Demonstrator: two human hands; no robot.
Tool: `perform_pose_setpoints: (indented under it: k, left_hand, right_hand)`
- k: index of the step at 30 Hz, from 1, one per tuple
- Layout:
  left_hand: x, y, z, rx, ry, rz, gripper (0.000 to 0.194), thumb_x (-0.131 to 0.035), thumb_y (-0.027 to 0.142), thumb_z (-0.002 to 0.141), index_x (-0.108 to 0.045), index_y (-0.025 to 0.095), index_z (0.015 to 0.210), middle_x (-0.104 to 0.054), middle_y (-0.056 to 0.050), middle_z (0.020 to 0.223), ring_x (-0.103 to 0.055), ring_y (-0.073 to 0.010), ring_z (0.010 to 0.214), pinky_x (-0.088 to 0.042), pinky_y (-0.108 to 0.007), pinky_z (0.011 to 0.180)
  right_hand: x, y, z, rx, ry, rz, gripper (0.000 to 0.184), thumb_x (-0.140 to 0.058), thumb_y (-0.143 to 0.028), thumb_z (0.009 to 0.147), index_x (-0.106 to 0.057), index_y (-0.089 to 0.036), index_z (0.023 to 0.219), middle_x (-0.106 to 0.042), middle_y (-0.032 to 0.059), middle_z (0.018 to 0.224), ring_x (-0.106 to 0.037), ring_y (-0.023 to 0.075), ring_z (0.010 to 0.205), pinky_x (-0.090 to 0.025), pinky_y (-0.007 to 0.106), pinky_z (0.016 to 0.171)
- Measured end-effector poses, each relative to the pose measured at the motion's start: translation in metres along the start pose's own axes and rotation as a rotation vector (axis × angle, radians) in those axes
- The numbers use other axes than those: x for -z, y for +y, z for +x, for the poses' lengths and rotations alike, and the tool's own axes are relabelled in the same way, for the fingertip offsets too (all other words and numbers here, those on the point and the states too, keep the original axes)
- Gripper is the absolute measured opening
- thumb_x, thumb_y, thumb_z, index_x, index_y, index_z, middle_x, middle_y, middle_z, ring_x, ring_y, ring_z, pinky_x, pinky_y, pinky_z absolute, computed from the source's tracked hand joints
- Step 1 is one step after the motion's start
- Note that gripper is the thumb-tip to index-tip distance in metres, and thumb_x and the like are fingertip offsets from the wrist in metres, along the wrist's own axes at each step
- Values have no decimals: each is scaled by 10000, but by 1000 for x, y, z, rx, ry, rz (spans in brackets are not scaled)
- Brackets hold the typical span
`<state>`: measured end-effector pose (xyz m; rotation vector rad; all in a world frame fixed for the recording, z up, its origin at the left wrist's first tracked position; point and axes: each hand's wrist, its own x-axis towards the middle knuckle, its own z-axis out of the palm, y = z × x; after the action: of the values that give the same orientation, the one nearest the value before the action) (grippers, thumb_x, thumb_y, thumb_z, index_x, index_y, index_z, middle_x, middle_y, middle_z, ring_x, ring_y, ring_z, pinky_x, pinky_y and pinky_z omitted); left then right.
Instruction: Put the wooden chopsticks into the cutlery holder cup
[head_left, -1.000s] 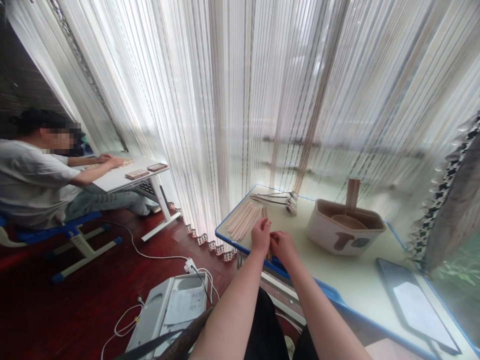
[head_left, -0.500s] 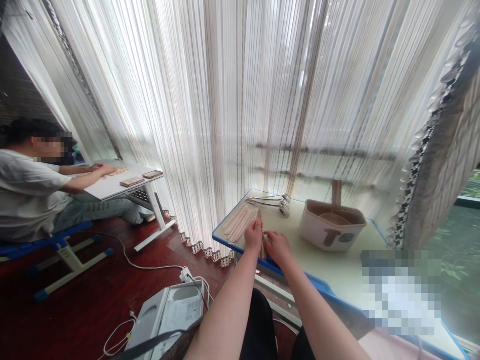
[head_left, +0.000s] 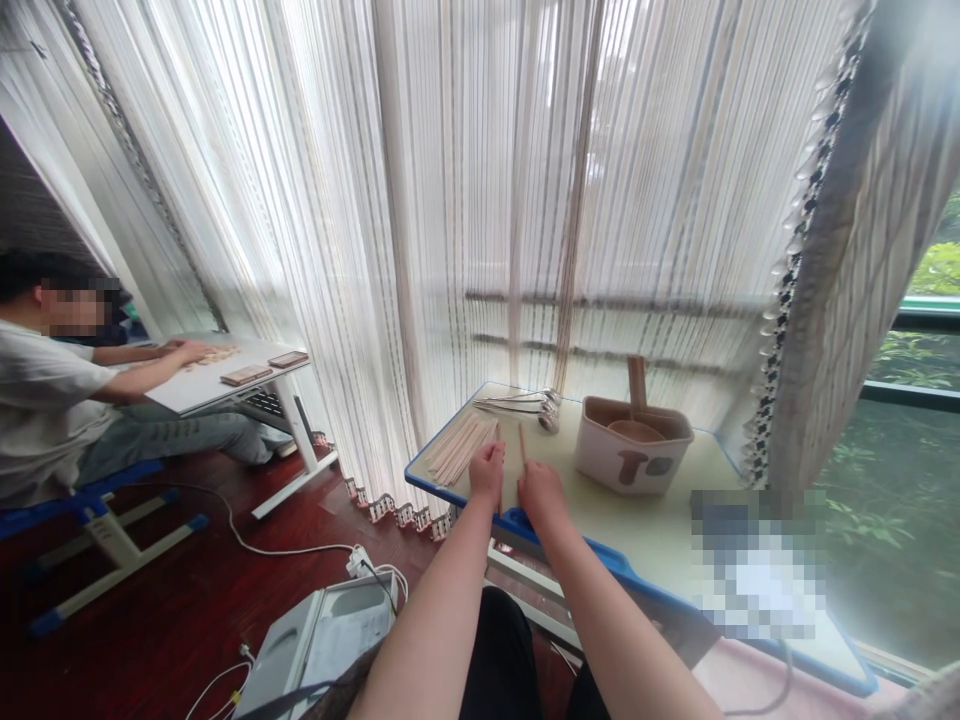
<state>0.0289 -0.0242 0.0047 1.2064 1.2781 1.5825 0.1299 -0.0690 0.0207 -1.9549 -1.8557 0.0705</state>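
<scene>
Both your forearms reach forward from the bottom of the view, and your hands sit near each other but apart over the near edge of the worktop [head_left: 559, 515]. Your left hand [head_left: 487, 474] is closed, fingers curled around a slim stick [head_left: 499, 504] that shows below it. Your right hand [head_left: 541, 492] is clamped on one wooden rod [head_left: 523, 440], which points away from you.

Beside your left hand, one loose bundle of thin, straight wooden sticks [head_left: 459, 450] lies on the worktop; they overlap too much to count. Behind it are several shiny metal utensils [head_left: 517, 405], long-handled with rounded ends, their number unclear. To the right stands one angular, pale container [head_left: 630, 468] with a brown inside, holding one round brown piece [head_left: 636, 430] and one upright brown piece [head_left: 637, 384]. The worktop is smooth, cream and blue-edged.
</scene>
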Motion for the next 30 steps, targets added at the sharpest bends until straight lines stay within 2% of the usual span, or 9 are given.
perform_pose_setpoints:
  k: [3, 6, 11, 14, 16, 20, 22, 26, 30]
  left_hand:
    - [-1, 0, 0, 2, 0, 18, 347, -508, 437, 712, -662, 139, 803, -648, -53, 753, -583, -168, 735, -429, -268, 669]
    - [-1, 0, 1, -6, -8, 18, 344, -527, 439, 697, -663, 135, 784, -644, -43, 730, -580, -164, 718, -427, -262, 659]
    - [-1, 4, -1, -51, 6, -18, 364, -533, 459, 712, -646, 131, 825, -633, -37, 743, -577, -153, 702, -452, -275, 665]
    - [-11, 21, -4, -77, 3, -126, 401, -575, 454, 704, -609, 132, 940, -631, -51, 835, -584, -144, 723, -488, -295, 671]
    - [-24, 40, -9, -62, -66, -233, 431, -619, 439, 685, -594, 126, 979, -630, -72, 894, -596, -149, 766, -511, -310, 684]
    - [-57, 87, -24, -40, -399, -331, 418, -670, 394, 664, -620, 102, 959, -650, -100, 874, -618, -158, 761, -529, -346, 722]
    - [-72, 104, -32, -11, -518, -344, 404, -689, 376, 648, -630, 106, 942, -658, -102, 855, -626, -162, 733, -537, -343, 693]
    - [-94, 118, -43, 25, -549, -379, 396, -705, 344, 635, -622, 119, 951, -662, -96, 829, -627, -162, 692, -539, -323, 630]
    - [-105, 122, -50, 66, -571, -419, 339, -701, 325, 640, -633, 112, 895, -659, -95, 821, -625, -168, 708, -536, -317, 627]
  right_hand:
    - [10, 17, 0, -106, -87, -30, 221, -457, -107, 743, -665, -112, 815, -650, 181, 828, -614, 234, 755, -431, 317, 652]
    - [21, 38, -5, -150, -151, -40, 179, -511, -97, 699, -674, -144, 756, -657, 162, 761, -623, 227, 692, -425, 301, 592]
    - [47, 68, -23, -106, -207, 12, 165, -499, -127, 693, -661, -159, 693, -659, 143, 740, -616, 216, 683, -405, 279, 576]
    - [72, 81, -32, -46, -215, 112, 214, -435, -135, 721, -646, -166, 730, -663, 107, 753, -604, 195, 690, -396, 260, 581]
    - [91, 87, -35, -8, -177, 199, 225, -416, -138, 721, -633, -163, 778, -659, 90, 788, -593, 187, 713, -394, 254, 602]
    - [126, 97, -38, 41, -109, 318, 212, -412, -139, 697, -608, -169, 774, -642, 68, 792, -566, 179, 725, -384, 250, 631]
    - [138, 100, -41, 72, -98, 336, 213, -400, -139, 697, -600, -175, 762, -630, 59, 780, -554, 176, 730, -379, 250, 640]
    - [147, 106, -50, 112, -88, 339, 222, -382, -166, 727, -595, -166, 790, -605, 71, 812, -538, 184, 778, -379, 260, 682]
    - [148, 109, -61, 84, -95, 382, 224, -379, -190, 745, -596, -165, 798, -596, 68, 818, -534, 175, 769, -381, 257, 678]
